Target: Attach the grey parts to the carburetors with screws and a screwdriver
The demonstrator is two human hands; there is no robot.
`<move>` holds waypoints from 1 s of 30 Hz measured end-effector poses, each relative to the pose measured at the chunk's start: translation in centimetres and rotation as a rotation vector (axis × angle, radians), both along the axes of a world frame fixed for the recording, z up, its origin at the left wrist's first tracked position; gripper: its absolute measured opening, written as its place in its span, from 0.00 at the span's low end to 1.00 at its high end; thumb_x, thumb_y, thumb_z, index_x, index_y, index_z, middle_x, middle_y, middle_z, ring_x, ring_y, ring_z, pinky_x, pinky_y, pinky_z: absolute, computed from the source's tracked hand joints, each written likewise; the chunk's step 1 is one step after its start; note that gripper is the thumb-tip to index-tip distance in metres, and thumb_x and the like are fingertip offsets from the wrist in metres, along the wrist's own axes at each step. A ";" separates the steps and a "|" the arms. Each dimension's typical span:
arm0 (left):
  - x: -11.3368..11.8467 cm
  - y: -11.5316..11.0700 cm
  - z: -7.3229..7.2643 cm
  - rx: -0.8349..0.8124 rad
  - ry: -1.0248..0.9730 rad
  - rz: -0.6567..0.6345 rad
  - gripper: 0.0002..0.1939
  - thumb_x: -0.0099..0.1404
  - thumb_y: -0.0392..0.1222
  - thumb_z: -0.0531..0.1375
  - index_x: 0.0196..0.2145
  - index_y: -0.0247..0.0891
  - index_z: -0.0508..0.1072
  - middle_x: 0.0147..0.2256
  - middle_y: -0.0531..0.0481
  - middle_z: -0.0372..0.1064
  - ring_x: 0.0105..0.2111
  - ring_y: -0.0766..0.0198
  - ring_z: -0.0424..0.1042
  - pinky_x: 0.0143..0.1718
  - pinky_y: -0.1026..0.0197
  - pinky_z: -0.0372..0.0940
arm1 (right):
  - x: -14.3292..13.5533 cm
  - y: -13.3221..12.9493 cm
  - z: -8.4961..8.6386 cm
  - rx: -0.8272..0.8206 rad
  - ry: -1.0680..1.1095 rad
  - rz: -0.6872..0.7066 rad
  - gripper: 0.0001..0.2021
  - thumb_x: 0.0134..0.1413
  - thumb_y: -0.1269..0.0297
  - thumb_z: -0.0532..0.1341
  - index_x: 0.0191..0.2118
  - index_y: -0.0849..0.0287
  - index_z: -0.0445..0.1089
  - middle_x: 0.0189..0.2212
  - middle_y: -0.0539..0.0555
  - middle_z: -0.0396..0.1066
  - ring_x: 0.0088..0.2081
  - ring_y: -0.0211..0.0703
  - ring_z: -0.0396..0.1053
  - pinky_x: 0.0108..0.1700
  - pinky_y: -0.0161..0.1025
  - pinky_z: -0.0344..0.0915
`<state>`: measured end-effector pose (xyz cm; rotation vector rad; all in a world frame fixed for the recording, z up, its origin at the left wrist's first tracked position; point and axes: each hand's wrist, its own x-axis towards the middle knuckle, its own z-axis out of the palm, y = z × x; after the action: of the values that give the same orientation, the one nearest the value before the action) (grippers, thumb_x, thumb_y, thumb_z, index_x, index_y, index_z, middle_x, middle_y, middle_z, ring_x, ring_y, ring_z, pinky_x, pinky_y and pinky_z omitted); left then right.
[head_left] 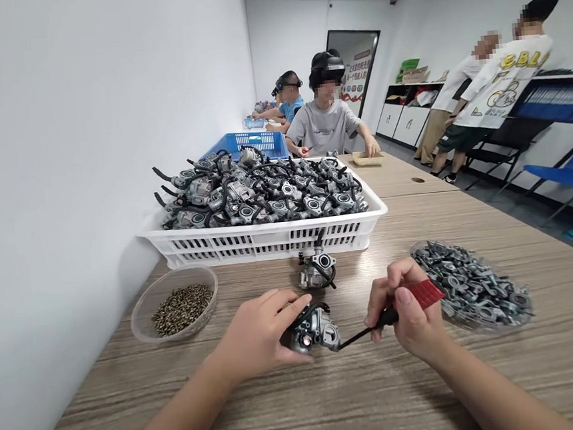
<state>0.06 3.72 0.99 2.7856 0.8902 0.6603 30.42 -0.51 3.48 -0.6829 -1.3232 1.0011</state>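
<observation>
My left hand is closed around the left side of a small metal carburetor with a black hose, which rests on the wooden table. In my right hand is a screwdriver with a red and black handle. Its dark shaft slants down to the left, and the tip meets the lower right edge of the carburetor. Just behind, a second carburetor lies by the white basket. My left fingertips hide part of the held carburetor.
A white plastic basket heaped with carburetors stands behind. To the left is a clear bowl of small brass-coloured screws; to the right, a clear tray of grey metal parts. A co-worker sits across the table, and a wall borders the left.
</observation>
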 end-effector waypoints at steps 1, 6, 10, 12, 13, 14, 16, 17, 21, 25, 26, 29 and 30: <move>0.0 -0.1 0.0 0.009 -0.001 0.001 0.47 0.66 0.74 0.69 0.74 0.49 0.69 0.60 0.38 0.79 0.55 0.44 0.81 0.55 0.46 0.79 | -0.1 -0.1 0.0 0.020 0.009 -0.033 0.17 0.76 0.44 0.62 0.45 0.46 0.56 0.23 0.47 0.80 0.15 0.42 0.69 0.14 0.34 0.70; 0.2 -0.2 0.1 0.058 -0.003 -0.010 0.46 0.68 0.73 0.69 0.74 0.47 0.68 0.59 0.37 0.79 0.53 0.44 0.82 0.51 0.46 0.80 | -0.2 -0.3 0.4 0.058 0.002 -0.141 0.15 0.79 0.45 0.60 0.47 0.45 0.54 0.24 0.47 0.80 0.17 0.43 0.70 0.14 0.35 0.69; 0.3 -0.3 0.1 0.051 -0.026 -0.001 0.45 0.67 0.72 0.70 0.73 0.48 0.70 0.58 0.38 0.79 0.52 0.44 0.81 0.50 0.47 0.80 | -0.4 -0.3 0.2 0.061 -0.078 -0.062 0.16 0.79 0.45 0.60 0.47 0.45 0.53 0.26 0.46 0.79 0.19 0.42 0.72 0.17 0.35 0.73; 0.4 -0.4 0.2 0.054 -0.020 0.005 0.44 0.67 0.72 0.70 0.72 0.48 0.71 0.57 0.38 0.80 0.51 0.44 0.82 0.50 0.47 0.80 | -0.7 -0.3 0.0 0.094 -0.132 -0.055 0.15 0.79 0.48 0.61 0.49 0.44 0.52 0.27 0.45 0.79 0.18 0.41 0.72 0.18 0.34 0.73; 0.5 -0.5 0.2 0.061 -0.012 0.009 0.44 0.66 0.72 0.70 0.71 0.47 0.72 0.57 0.38 0.80 0.51 0.44 0.81 0.49 0.47 0.80 | -0.8 -0.4 -0.1 0.120 -0.157 -0.077 0.14 0.79 0.50 0.61 0.51 0.44 0.53 0.27 0.44 0.79 0.17 0.40 0.71 0.17 0.34 0.71; 0.5 -0.6 0.3 0.070 -0.004 0.011 0.44 0.66 0.72 0.70 0.71 0.47 0.72 0.56 0.38 0.80 0.50 0.44 0.81 0.48 0.47 0.80 | -1.0 -0.4 -0.2 0.161 -0.180 -0.106 0.14 0.79 0.52 0.62 0.53 0.43 0.53 0.27 0.43 0.79 0.16 0.39 0.70 0.17 0.33 0.70; 0.6 -0.7 0.4 0.085 0.000 0.015 0.44 0.66 0.73 0.70 0.70 0.45 0.73 0.55 0.37 0.80 0.48 0.44 0.81 0.46 0.47 0.79 | -1.3 -0.5 -0.3 0.283 -0.224 -0.170 0.16 0.79 0.56 0.62 0.60 0.41 0.52 0.27 0.43 0.78 0.15 0.39 0.68 0.17 0.33 0.67; 0.6 -0.7 0.4 0.088 -0.005 0.018 0.44 0.65 0.73 0.70 0.69 0.44 0.73 0.55 0.37 0.80 0.48 0.44 0.81 0.45 0.46 0.79 | -1.5 -0.5 -0.3 0.352 -0.255 -0.201 0.20 0.79 0.58 0.61 0.64 0.40 0.50 0.27 0.43 0.78 0.15 0.39 0.67 0.18 0.35 0.67; 0.8 -0.7 0.5 0.071 -0.041 0.057 0.43 0.64 0.71 0.72 0.67 0.41 0.75 0.52 0.37 0.81 0.46 0.43 0.79 0.45 0.45 0.77 | -2.3 -0.1 0.1 0.601 -0.460 -0.294 0.34 0.75 0.72 0.59 0.74 0.38 0.41 0.32 0.47 0.75 0.21 0.42 0.69 0.24 0.41 0.68; 1.0 -0.6 0.8 0.071 -0.056 0.126 0.39 0.64 0.70 0.73 0.63 0.43 0.77 0.47 0.41 0.82 0.49 0.42 0.76 0.61 0.29 0.68 | -3.0 0.8 0.8 0.706 -0.608 -0.285 0.34 0.74 0.75 0.59 0.70 0.32 0.45 0.32 0.44 0.65 0.24 0.43 0.64 0.25 0.39 0.62; 1.0 -0.6 0.8 0.074 -0.063 0.137 0.38 0.63 0.69 0.73 0.62 0.44 0.77 0.48 0.41 0.82 0.51 0.40 0.76 0.66 0.24 0.61 | -3.1 1.0 1.1 0.711 -0.620 -0.282 0.33 0.74 0.75 0.59 0.69 0.33 0.46 0.32 0.43 0.64 0.24 0.42 0.63 0.25 0.39 0.61; 1.2 -0.9 1.1 0.061 -0.080 0.113 0.34 0.64 0.61 0.75 0.63 0.46 0.76 0.55 0.40 0.80 0.59 0.37 0.74 0.73 0.20 0.51 | -2.8 1.2 2.1 0.662 -0.676 -0.275 0.27 0.76 0.70 0.57 0.69 0.40 0.45 0.34 0.45 0.67 0.29 0.44 0.67 0.33 0.44 0.68; 1.3 -1.0 1.1 0.054 -0.081 0.086 0.33 0.66 0.57 0.74 0.64 0.47 0.75 0.58 0.39 0.79 0.62 0.37 0.73 0.73 0.21 0.52 | -2.5 1.2 2.7 0.627 -0.717 -0.259 0.26 0.77 0.68 0.56 0.69 0.43 0.44 0.36 0.47 0.70 0.31 0.46 0.70 0.36 0.46 0.70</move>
<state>1.31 2.71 2.10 2.7582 0.9944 0.8155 27.92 0.65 6.13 -0.7172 -1.9787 0.0739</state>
